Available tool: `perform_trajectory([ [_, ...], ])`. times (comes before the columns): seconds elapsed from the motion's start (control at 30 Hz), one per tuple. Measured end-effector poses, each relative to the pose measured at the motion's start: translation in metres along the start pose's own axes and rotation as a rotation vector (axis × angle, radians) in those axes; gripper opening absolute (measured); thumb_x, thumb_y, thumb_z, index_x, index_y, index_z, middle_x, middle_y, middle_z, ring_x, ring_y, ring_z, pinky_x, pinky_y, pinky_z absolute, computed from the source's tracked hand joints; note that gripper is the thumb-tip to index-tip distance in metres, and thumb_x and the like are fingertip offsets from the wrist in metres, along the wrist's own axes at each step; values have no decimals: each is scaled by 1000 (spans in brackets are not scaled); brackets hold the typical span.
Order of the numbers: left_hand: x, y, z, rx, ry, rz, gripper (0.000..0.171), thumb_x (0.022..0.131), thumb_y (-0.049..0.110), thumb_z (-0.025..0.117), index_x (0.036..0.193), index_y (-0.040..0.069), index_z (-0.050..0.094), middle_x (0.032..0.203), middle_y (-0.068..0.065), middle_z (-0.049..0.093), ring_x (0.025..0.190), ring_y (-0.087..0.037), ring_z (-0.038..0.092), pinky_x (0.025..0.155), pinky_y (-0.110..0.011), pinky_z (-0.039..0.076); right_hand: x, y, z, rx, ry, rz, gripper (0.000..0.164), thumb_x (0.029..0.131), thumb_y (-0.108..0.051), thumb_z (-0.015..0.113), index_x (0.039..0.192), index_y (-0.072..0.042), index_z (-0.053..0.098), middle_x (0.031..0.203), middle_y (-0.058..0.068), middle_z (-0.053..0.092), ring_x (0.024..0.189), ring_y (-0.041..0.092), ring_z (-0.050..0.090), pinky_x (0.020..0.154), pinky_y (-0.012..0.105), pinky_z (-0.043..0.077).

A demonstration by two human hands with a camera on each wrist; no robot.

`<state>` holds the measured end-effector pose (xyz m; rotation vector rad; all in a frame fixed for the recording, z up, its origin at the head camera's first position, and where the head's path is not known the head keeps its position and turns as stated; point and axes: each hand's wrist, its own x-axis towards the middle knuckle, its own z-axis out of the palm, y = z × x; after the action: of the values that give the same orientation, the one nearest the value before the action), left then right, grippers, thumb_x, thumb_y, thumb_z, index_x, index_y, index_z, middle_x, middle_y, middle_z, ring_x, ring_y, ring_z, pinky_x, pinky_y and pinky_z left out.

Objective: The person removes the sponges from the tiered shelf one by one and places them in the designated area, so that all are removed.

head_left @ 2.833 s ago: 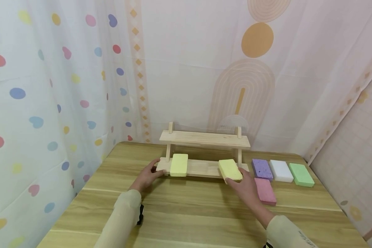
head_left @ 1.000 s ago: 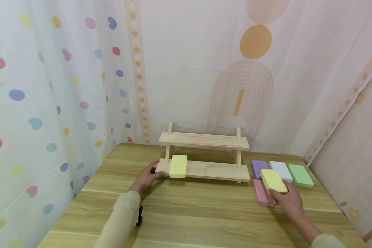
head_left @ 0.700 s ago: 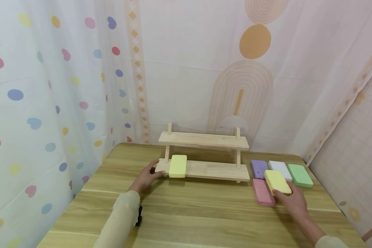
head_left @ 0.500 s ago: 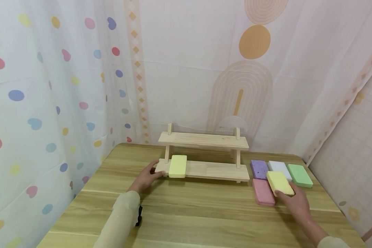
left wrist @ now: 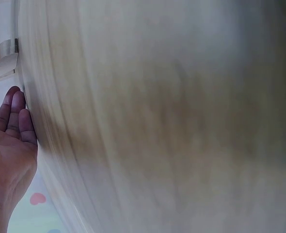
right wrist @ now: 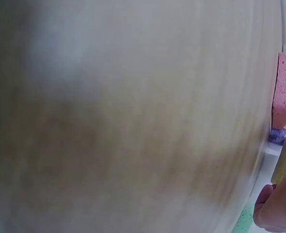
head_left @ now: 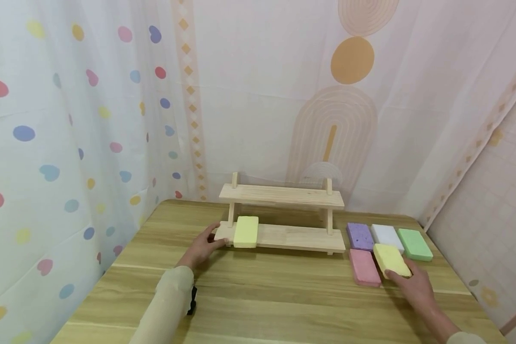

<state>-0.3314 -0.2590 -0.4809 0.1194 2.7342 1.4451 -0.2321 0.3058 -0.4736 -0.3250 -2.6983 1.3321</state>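
A two-tier wooden shelf (head_left: 298, 236) stands at the back of the table. My left hand (head_left: 201, 249) grips the left end of its lower board, thumb at the front edge. One yellow sponge (head_left: 246, 231) lies on that board near the hand. Off to the right, my right hand (head_left: 416, 284) holds a second yellow sponge (head_left: 389, 259) between thumb and fingers, beside a pink sponge (head_left: 364, 267) and in front of a white sponge (head_left: 387, 237). In the right wrist view only part of the held sponge shows; whether it touches the table is hard to tell.
A purple sponge (head_left: 360, 236) lies behind the pink one, and a green sponge (head_left: 414, 244) lies right of the white one. The wooden table (head_left: 262, 296) ends at printed curtains (head_left: 258, 119) behind and at the sides.
My right hand has carried its yellow sponge from the shelf's right end over to the coloured sponges, lately shifting slightly right and nearer to me. My left hand has stayed at the shelf.
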Motion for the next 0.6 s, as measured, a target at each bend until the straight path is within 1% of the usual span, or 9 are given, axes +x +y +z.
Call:
perform_trajectory([
  [0.1, -1, -1, 0, 4, -2, -1, 80, 94, 48, 65, 157, 16, 28, 144, -27, 44, 133, -41, 41, 107, -59, 34, -2, 1, 1, -7, 18, -3, 77, 93, -26, 68, 146, 15, 31, 142, 40, 37, 124, 44, 42, 103, 53, 33],
  [0.2, -1, 0, 0, 4, -2, -3, 80, 94, 48, 65, 157, 16, 28, 143, -27, 44, 133, -41, 41, 107, -58, 34, -4, 2, 0, -20, 25, -18, 74, 93, -25, 68, 145, 15, 33, 141, 40, 39, 122, 44, 44, 101, 52, 35],
  [0.33, -3, 1, -1, 5, 5, -6, 78, 95, 46, 65, 157, 17, 28, 142, -26, 46, 132, -40, 43, 106, -58, 34, -4, 5, -1, -53, -1, -25, 75, 94, -27, 67, 143, 17, 32, 140, 43, 38, 123, 49, 44, 102, 56, 35],
  [0.47, -4, -1, -1, 9, 5, -7, 77, 95, 46, 65, 157, 18, 29, 144, -26, 45, 133, -41, 41, 108, -59, 32, -2, 8, -1, -105, -43, -8, 82, 94, -33, 66, 142, 22, 28, 139, 46, 34, 124, 56, 40, 102, 61, 35],
  [0.53, -4, -2, -1, 11, 3, -6, 77, 95, 47, 65, 157, 18, 29, 145, -26, 44, 134, -41, 41, 108, -60, 31, -2, 8, -1, -118, -63, 2, 85, 94, -35, 66, 141, 23, 26, 140, 47, 32, 125, 57, 39, 103, 62, 34],
  [0.6, -4, -2, -1, 11, 2, -6, 78, 95, 47, 65, 157, 18, 28, 145, -26, 44, 134, -41, 40, 109, -60, 30, -2, 8, -1, -123, -71, 4, 85, 94, -34, 66, 141, 23, 26, 139, 47, 33, 123, 56, 41, 101, 61, 36],
])
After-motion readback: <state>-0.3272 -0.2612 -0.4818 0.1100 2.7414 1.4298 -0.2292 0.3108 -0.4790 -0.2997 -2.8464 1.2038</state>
